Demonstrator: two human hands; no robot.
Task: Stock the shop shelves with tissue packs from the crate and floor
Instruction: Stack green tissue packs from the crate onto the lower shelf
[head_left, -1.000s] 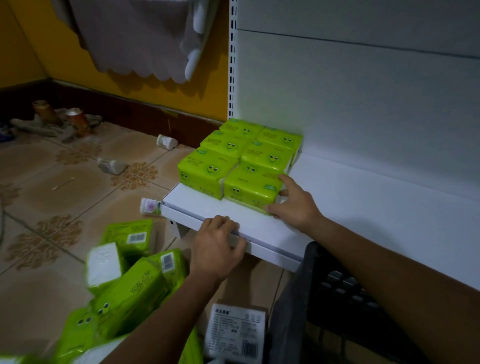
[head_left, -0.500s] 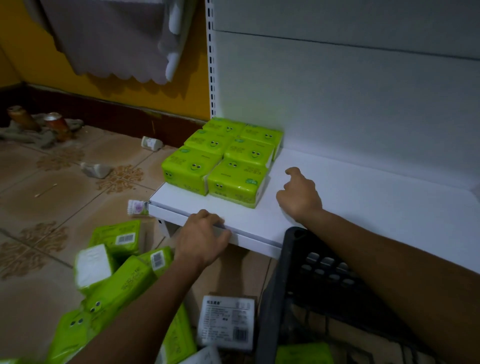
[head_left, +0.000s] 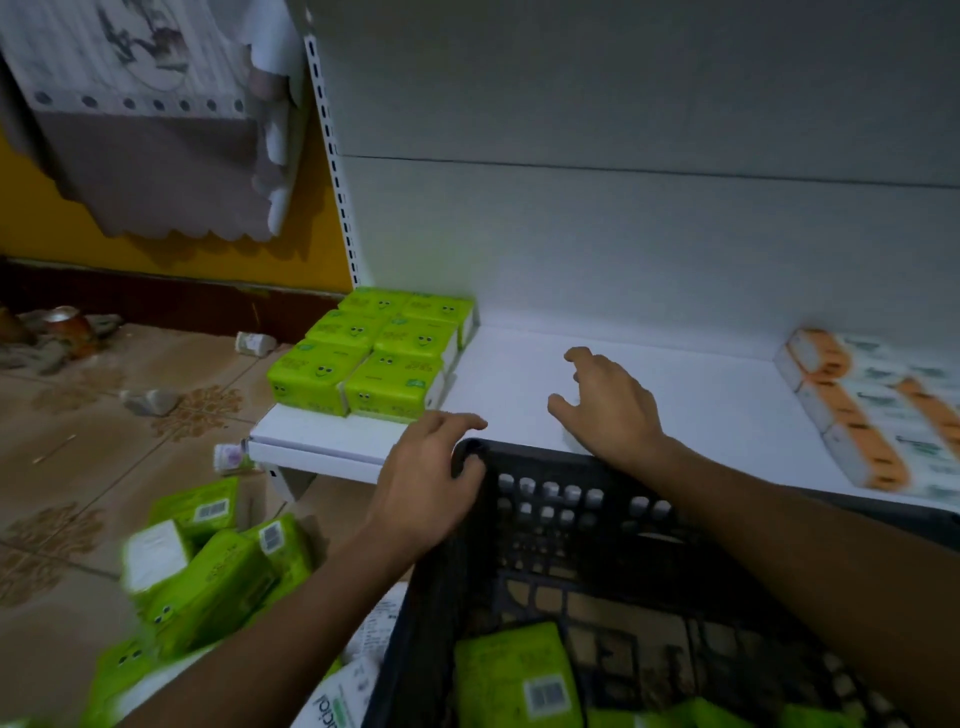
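Vs 0.5 s ago: my left grip (head_left: 426, 478) has left the front edge of the white metal shelf (head_left: 675, 384) and now lies over the corner of the black plastic lattice crate (head_left: 571, 499). Its fingers are loosely bent, and I can't tell if it clasps the rim. My right grip (head_left: 608, 410) was a loose fist before. Now its fingers are spread and slack, holding nothing, over the shelf just past the crate. The view has swung right, so the orange-and-white tissue packs (head_left: 852, 410) at the shelf's right end are new in shot.

The 6 lime-green tissue packs (head_left: 374, 353) stay in 2 rows at the shelf's left end. More green packs are on the tiled floor (head_left: 78, 467), and 1 green barcoded pack (head_left: 514, 680) is in the crate.

Labels: cartoon eyes and smiles, barcodes. A white pack (head_left: 332, 701) at bottom reads approx "icial"; other txt is too blurred.
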